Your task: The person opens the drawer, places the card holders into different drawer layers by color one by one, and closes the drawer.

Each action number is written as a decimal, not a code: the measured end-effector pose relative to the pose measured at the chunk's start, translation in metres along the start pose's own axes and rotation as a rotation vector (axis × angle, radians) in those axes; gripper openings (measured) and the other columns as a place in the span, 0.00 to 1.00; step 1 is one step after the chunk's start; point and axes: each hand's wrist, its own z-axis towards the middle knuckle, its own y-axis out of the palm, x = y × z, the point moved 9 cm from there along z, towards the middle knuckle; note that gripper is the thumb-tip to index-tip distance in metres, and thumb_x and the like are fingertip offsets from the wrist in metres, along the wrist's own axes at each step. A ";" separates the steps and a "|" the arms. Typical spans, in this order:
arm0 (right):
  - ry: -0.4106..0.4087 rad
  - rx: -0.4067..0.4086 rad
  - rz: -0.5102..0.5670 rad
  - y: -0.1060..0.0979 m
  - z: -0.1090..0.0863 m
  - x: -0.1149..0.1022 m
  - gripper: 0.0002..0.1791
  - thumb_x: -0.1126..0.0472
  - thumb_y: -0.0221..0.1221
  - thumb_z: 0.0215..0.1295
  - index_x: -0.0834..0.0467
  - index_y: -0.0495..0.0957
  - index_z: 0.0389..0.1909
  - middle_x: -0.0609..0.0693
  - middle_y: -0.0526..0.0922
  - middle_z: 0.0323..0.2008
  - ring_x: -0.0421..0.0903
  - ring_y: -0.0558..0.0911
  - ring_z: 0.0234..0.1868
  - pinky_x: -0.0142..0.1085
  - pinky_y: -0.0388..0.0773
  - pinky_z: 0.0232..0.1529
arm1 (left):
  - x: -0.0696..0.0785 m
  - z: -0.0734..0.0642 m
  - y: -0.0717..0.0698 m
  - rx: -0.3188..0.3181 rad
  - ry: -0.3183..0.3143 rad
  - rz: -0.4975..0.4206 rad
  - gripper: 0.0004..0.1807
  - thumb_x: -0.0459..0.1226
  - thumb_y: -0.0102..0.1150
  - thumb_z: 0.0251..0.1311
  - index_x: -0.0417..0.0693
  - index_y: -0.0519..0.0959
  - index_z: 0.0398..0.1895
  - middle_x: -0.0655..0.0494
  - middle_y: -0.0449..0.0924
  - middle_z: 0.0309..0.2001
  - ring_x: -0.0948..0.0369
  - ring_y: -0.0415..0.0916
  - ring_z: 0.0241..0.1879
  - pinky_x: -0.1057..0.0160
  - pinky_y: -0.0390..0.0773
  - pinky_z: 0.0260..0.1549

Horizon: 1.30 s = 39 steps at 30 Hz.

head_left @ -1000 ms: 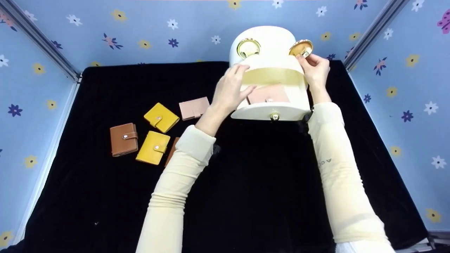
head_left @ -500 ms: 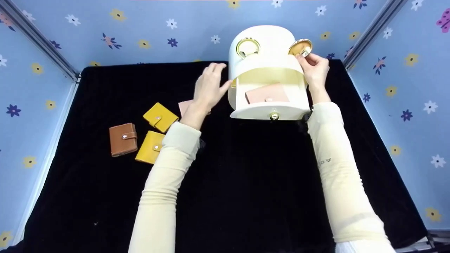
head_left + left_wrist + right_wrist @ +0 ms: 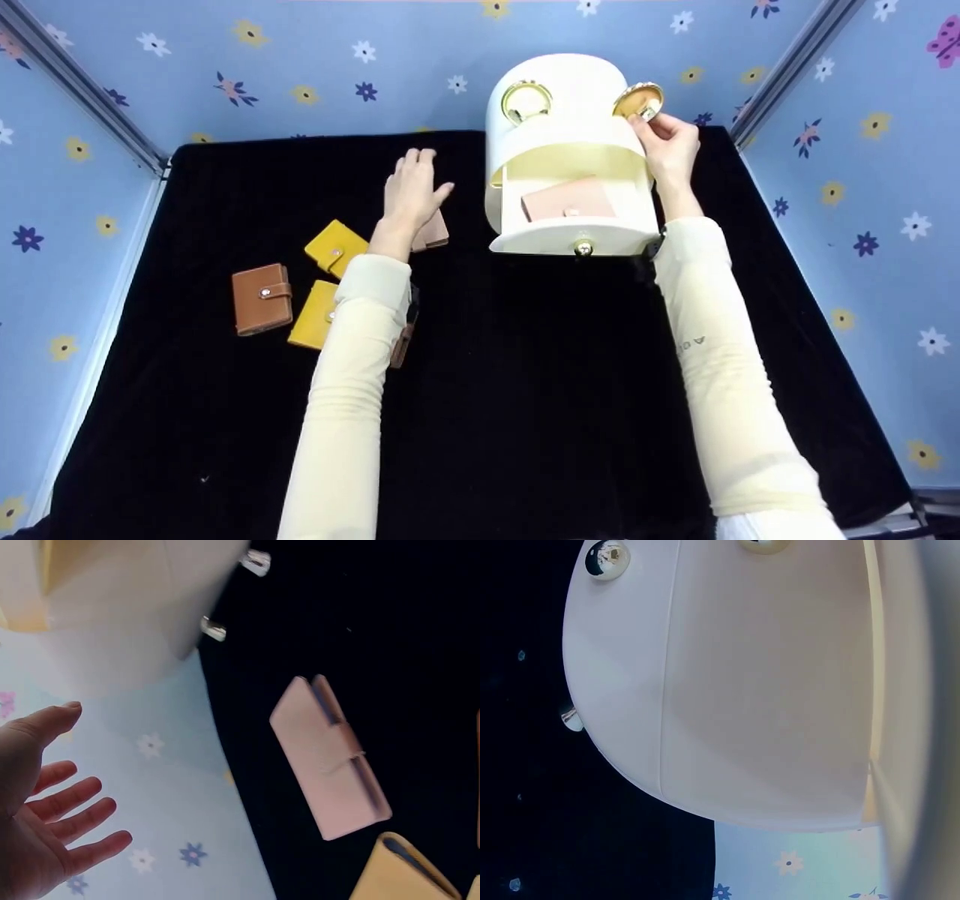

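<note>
My left hand [image 3: 409, 196] hovers with its fingers spread, holding nothing, above a pink wallet [image 3: 431, 231] that it and the wrist partly cover. The left wrist view shows this pink wallet [image 3: 326, 757] whole, lying with a strap closure, apart from the fingers. With thumb and fingertips my right hand [image 3: 671, 157] pinches a round gold-rimmed piece [image 3: 640, 97] at the right side of a white rounded storage box [image 3: 570, 90]. Another pink wallet [image 3: 568, 201] lies inside the box's open front. My right hand is out of sight in the right wrist view.
Two yellow wallets [image 3: 336, 244] lie left of my left forearm, the nearer one partly covered. A brown wallet [image 3: 261, 300] is further left, and another brown wallet [image 3: 401, 349] shows beside the forearm. A gold knob [image 3: 583, 247] sticks out from the box's front.
My left hand has moved left, from the box's open front to above the pink wallet on the black cloth. The right hand keeps its pinch and its place.
</note>
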 end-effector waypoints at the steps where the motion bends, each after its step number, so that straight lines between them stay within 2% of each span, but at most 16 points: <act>1: -0.003 0.000 -0.003 0.000 0.000 0.000 0.16 0.58 0.66 0.47 0.61 0.82 0.37 0.48 0.83 0.30 0.39 0.80 0.30 0.28 0.73 0.36 | -0.004 0.000 0.003 -0.014 -0.011 0.001 0.31 0.46 0.54 0.57 0.41 0.61 0.60 0.44 0.62 0.57 0.49 0.61 0.55 0.51 0.66 0.48; 6: -0.009 0.003 -0.030 0.000 0.000 -0.001 0.16 0.57 0.66 0.48 0.60 0.81 0.38 0.49 0.83 0.32 0.39 0.80 0.32 0.28 0.73 0.37 | -0.021 0.002 0.019 -0.081 -0.052 0.010 0.33 0.46 0.54 0.57 0.40 0.58 0.62 0.42 0.58 0.59 0.48 0.58 0.57 0.49 0.64 0.50; 10: -0.009 0.005 -0.064 -0.001 0.000 -0.002 0.17 0.56 0.65 0.48 0.60 0.81 0.39 0.49 0.83 0.33 0.38 0.80 0.32 0.28 0.73 0.37 | -0.034 0.002 0.030 -0.116 -0.077 0.034 0.34 0.47 0.54 0.57 0.39 0.57 0.62 0.41 0.57 0.59 0.47 0.57 0.57 0.47 0.63 0.50; 13: -0.003 0.005 -0.048 -0.001 0.000 -0.001 0.17 0.56 0.66 0.48 0.59 0.82 0.39 0.49 0.83 0.33 0.39 0.80 0.32 0.28 0.73 0.37 | -0.041 0.001 0.037 -0.132 -0.096 0.041 0.35 0.47 0.54 0.57 0.38 0.56 0.62 0.40 0.57 0.59 0.46 0.56 0.57 0.47 0.63 0.50; 19: -0.015 0.011 -0.025 -0.001 -0.001 -0.003 0.16 0.57 0.66 0.48 0.60 0.82 0.38 0.49 0.83 0.31 0.39 0.80 0.31 0.28 0.73 0.36 | -0.053 -0.001 0.051 -0.154 -0.115 0.037 0.37 0.46 0.56 0.55 0.37 0.56 0.62 0.40 0.55 0.60 0.46 0.55 0.58 0.45 0.61 0.50; 28: -0.005 0.003 -0.032 0.002 -0.002 -0.001 0.16 0.56 0.65 0.48 0.60 0.82 0.38 0.50 0.83 0.33 0.40 0.80 0.33 0.28 0.73 0.37 | -0.072 -0.009 0.075 -0.238 -0.140 0.045 0.44 0.48 0.59 0.51 0.40 0.50 0.66 0.42 0.45 0.67 0.46 0.39 0.65 0.41 0.53 0.55; 39: -0.013 0.002 -0.041 0.001 -0.002 0.000 0.15 0.56 0.65 0.49 0.59 0.82 0.37 0.48 0.83 0.31 0.40 0.80 0.32 0.28 0.73 0.36 | -0.084 -0.019 0.095 -0.281 -0.172 0.080 0.49 0.49 0.62 0.47 0.44 0.47 0.68 0.42 0.42 0.67 0.42 0.37 0.65 0.36 0.52 0.52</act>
